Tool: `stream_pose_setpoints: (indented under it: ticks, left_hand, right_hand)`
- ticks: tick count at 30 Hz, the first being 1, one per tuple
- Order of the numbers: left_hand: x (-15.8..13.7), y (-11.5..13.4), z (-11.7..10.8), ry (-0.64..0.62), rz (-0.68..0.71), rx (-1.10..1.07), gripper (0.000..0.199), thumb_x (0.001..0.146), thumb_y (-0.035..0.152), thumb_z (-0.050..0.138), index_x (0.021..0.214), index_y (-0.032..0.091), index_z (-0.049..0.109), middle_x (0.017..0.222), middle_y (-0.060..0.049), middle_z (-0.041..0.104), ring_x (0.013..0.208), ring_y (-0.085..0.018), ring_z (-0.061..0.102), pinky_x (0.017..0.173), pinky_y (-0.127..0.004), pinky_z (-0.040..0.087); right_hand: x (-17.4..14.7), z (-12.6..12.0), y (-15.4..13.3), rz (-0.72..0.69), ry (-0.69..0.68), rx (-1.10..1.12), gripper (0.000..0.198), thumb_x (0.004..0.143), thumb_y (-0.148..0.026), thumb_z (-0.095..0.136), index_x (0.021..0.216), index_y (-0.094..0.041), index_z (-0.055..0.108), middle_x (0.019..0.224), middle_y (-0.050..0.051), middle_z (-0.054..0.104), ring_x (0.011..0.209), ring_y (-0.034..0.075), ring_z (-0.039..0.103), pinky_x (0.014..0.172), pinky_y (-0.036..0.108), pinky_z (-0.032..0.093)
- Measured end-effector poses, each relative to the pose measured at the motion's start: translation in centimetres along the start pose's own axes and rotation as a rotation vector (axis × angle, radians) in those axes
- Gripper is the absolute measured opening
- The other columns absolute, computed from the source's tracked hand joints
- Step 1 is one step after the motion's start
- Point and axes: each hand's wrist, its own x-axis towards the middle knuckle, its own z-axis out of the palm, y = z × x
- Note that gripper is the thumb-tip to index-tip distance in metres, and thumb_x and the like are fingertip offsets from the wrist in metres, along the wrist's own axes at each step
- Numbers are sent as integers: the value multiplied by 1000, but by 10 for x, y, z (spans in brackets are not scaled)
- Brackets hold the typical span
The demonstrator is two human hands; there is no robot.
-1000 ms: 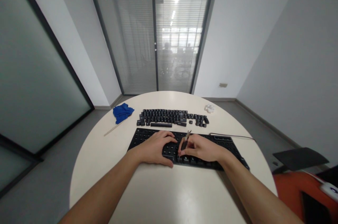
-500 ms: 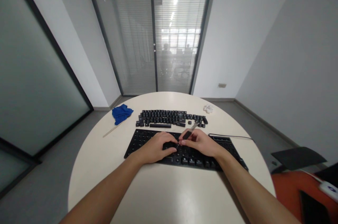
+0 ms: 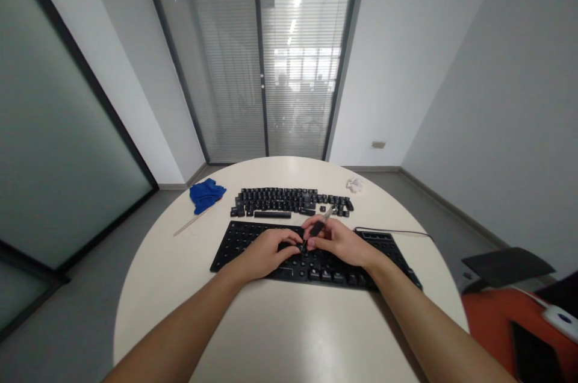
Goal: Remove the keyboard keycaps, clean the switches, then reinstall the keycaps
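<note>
Tabletop (image 3: pixel 271 326) bears keyboard (image 3: pixel 241 237), long axis toward side edges, under right hand (image 3: pixel 341 243) gripping tool (image 3: pixel 318 227) and left hand (image 3: pixel 265 255), grasp unclear.

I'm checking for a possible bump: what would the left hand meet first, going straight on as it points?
Likely the right hand or the lower end of the black-handled tool it holds; which comes first is unclear.

keyboard (image 3: pixel 311 261): on tabletop (image 3: pixel 280 329) | over its middle: left hand (image 3: pixel 270 253), and right of that, right hand (image 3: pixel 338 241) with tool (image 3: pixel 317 228) | just behind it: loose keycaps (image 3: pixel 280 199) | behind-left: cloth (image 3: pixel 206 195), stick (image 3: pixel 194 221) | behind-right: wad (image 3: pixel 354 185) | rear right edge: cable (image 3: pixel 392 230) | right, past tabletop: chair (image 3: pixel 487 323) | far behind: glass partition (image 3: pixel 235 82)
</note>
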Motion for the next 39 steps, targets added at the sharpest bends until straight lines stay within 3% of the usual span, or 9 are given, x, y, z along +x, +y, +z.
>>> stream_pose_setpoints:
  ticks: [4,11,16,21,28,32,39]
  left_hand:
    - [-2,-1,1,-11,41,136,15,91,21,65,106,23,68,109,-1,73,102,-19,65,96,-32,46]
    - [-5,-2,2,-30,21,153,26,83,14,72,107,23,65,111,-1,70,108,-21,62,100,-35,44]
    - [-5,-3,3,-5,27,129,46,84,14,70,126,23,57,114,-3,69,113,-20,60,104,-37,43]
    - [-5,0,1,-34,140,252,23,90,15,62,111,23,66,111,-3,69,110,-19,59,99,-34,47]
    - [-3,4,1,-8,131,421,21,86,18,63,106,22,68,107,-5,68,105,-22,60,95,-35,49]
    - [-1,4,0,83,109,429,20,86,17,63,105,22,67,106,-3,70,103,-22,62,93,-36,50]
    - [22,-1,-2,263,-28,520,17,92,24,62,107,23,69,108,-4,72,103,-23,63,94,-38,50]
  right_hand:
    - [1,0,1,10,31,29,41,81,-39,74,110,-19,54,91,1,66,76,14,66,76,31,53]
    - [4,-2,8,42,114,106,48,75,-40,79,108,-20,51,95,1,66,73,13,67,75,31,55]
    - [5,-13,9,52,243,114,50,72,-40,80,106,-21,50,91,0,67,73,15,68,77,34,57]
    - [5,-25,10,64,390,89,54,68,-44,82,104,-21,49,88,0,67,71,16,69,76,37,59]
    - [3,-30,10,98,364,116,50,74,-49,79,105,-23,50,80,-2,66,75,18,72,78,39,62]
    - [3,-32,9,85,355,97,41,82,-53,71,100,-21,54,84,2,68,74,16,71,74,33,62]
    - [1,-37,8,64,348,48,43,81,-56,71,97,-20,55,82,1,67,70,15,70,71,32,61]
